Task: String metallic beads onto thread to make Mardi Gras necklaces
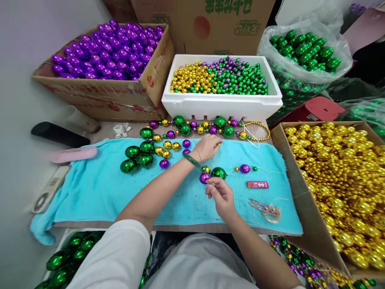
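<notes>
My right hand (221,196) is pinched closed over the turquoise towel (99,188), right beside a purple bead (204,178) and a green bead (218,173) strung on a thin line. Further along that line lie a purple bead and small beads (245,168). My left hand (207,147), a green bangle on its wrist, reaches toward the back of the towel with fingers curled on a small gold bead. Loose green, gold and purple beads (144,154) sit to its left. A finished bead string (204,127) lies along the table's far edge.
A white foam box (222,102) holds small mixed beads. A cardboard box of purple beads (111,52) stands back left, a box of gold beads (339,176) at right, and a bag of green beads (303,52) back right. A pink lighter (258,185) and small scissors (264,206) lie on the towel.
</notes>
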Demonstrator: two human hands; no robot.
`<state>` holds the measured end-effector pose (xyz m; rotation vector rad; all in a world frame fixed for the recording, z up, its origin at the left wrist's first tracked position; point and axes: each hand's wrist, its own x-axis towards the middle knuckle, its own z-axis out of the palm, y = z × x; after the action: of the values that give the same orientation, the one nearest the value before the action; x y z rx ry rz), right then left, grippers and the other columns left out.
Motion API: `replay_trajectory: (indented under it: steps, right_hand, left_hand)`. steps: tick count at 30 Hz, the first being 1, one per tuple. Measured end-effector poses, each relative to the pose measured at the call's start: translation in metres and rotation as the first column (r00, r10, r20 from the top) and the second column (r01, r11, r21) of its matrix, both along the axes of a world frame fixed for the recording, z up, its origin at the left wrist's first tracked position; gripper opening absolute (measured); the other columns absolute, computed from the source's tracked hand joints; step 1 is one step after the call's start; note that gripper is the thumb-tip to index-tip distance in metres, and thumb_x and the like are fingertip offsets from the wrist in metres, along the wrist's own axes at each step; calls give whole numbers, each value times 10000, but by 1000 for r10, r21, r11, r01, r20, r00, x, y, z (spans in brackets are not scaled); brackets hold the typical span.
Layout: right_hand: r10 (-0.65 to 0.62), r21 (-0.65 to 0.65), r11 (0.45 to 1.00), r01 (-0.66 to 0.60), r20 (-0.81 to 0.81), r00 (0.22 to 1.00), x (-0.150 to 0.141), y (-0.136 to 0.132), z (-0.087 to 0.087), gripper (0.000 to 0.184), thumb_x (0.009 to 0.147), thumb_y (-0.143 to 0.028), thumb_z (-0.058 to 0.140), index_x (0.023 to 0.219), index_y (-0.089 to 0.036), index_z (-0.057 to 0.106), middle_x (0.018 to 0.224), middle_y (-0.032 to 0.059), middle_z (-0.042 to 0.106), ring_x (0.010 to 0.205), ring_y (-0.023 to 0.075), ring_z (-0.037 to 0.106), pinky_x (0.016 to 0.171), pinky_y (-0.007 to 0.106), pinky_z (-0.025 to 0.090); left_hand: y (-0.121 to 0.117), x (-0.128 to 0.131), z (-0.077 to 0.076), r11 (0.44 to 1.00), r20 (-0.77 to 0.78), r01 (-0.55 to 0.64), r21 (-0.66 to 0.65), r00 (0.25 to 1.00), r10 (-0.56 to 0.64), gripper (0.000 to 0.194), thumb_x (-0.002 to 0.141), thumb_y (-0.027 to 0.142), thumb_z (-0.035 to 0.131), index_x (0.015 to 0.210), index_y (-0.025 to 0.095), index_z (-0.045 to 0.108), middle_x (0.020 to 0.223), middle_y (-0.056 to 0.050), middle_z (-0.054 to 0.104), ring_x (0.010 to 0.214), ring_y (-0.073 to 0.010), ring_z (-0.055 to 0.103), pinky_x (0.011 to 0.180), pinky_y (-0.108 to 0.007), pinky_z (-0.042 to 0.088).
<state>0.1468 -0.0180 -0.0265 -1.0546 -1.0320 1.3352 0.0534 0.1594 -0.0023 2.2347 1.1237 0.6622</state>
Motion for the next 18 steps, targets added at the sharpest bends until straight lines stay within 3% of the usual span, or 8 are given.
replay_trajectory:
  steps: [1, 3, 4, 6, 8, 10, 18]
  right_hand:
    - [-6, -7, 1000, 6, 6, 1000, 0, 0, 2, 188, 870, -363, 594, 945, -193, 627, 628, -16, 572, 545, 104, 501, 501, 227, 411]
    - [-14, -34, 999, 15, 11, 1000, 0, -1, 6, 180, 865, -365, 596, 895, -189, 620, 600, -25, 541, 529, 98, 479, 488, 223, 380]
    - [-16, -49, 999, 17, 7, 1000, -2, -1, 8, 186, 863, -372, 595, 876, -187, 614, 587, -28, 527, 523, 97, 470, 482, 224, 366]
    - [-9, -80, 997, 8, -4, 1000, -5, -3, 11, 208, 855, -392, 598, 854, -184, 603, 568, -32, 511, 509, 96, 454, 471, 225, 345]
    - [8, -112, 994, -9, -12, 1000, -10, -4, 13, 227, 844, -407, 606, 850, -180, 599, 558, -36, 499, 494, 92, 436, 465, 225, 332]
    - [21, -144, 989, -22, -8, 1000, -15, -5, 14, 239, 826, -412, 623, 846, -176, 600, 554, -40, 489, 488, 88, 426, 466, 223, 329]
    - [44, -178, 984, -26, 96, 994, -26, -9, 14, 249, 789, -414, 641, 813, -168, 613, 569, -31, 495, 509, 94, 442, 486, 227, 353]
  left_hand:
    - [-4, -8, 5, 988, 195, -76, -133, 976, 101, 149, 856, 163, 577, 952, 152, 691, 985, -96, 697, 938, -206, 604, 836, -339, 463]
    - [-16, -28, 14, 882, 506, -95, -461, 789, 349, 166, 861, 234, 601, 989, 168, 685, 950, -67, 705, 840, -162, 631, 742, -285, 485]
    - [-23, -39, 19, 804, 586, -41, -593, 662, 466, 183, 862, 267, 611, 1002, 173, 683, 921, -58, 706, 790, -144, 636, 692, -262, 485]
    - [-39, -59, 26, 677, 640, 98, -729, 446, 626, 201, 847, 294, 646, 1002, 171, 685, 870, -47, 706, 724, -118, 637, 639, -232, 486]
    - [-54, -76, 31, 625, 648, 182, -759, 303, 699, 194, 837, 283, 672, 985, 159, 688, 838, -45, 705, 699, -107, 641, 628, -221, 499]
    - [-64, -87, 33, 613, 647, 209, -762, 216, 731, 167, 851, 263, 662, 969, 148, 688, 816, -42, 706, 682, -104, 646, 620, -219, 512]
    - [-74, -110, 37, 595, 616, 224, -772, 31, 787, 123, 905, 243, 606, 929, 149, 681, 775, -25, 702, 657, -91, 646, 608, -208, 518]
